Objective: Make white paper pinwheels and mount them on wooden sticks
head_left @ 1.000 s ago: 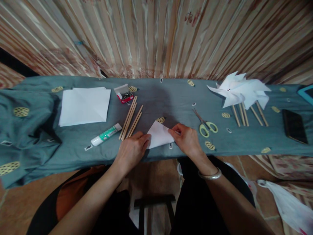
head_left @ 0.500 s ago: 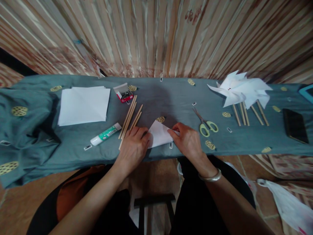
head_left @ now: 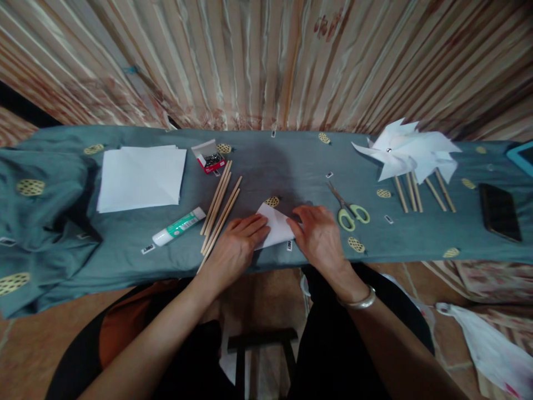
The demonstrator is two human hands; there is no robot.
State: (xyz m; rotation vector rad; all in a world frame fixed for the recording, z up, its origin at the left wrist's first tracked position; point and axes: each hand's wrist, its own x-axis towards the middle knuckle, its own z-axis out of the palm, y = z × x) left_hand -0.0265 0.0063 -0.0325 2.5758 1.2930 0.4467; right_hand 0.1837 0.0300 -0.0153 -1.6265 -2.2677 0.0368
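Head view: folded paper (head_left: 278, 226) on cloth (head_left: 302, 164), between hands. Left hand (head_left: 237, 243): fingers near-straight across 9-o'clock edge, thumb hidden. Right hand (head_left: 320, 234): thumb at 3-o'clock corner, pinch unclear. Risk: uneven pressure may skew fold; left hand's drift could roll sticks (head_left: 222, 214) at its 11 o'clock.

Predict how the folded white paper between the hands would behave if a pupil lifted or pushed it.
The folded white paper would probably feel light, since it looks thin. Its doubled layers may make it stiffer than one sheet, though corners could still bend. Being flat, it should slide rather than roll.
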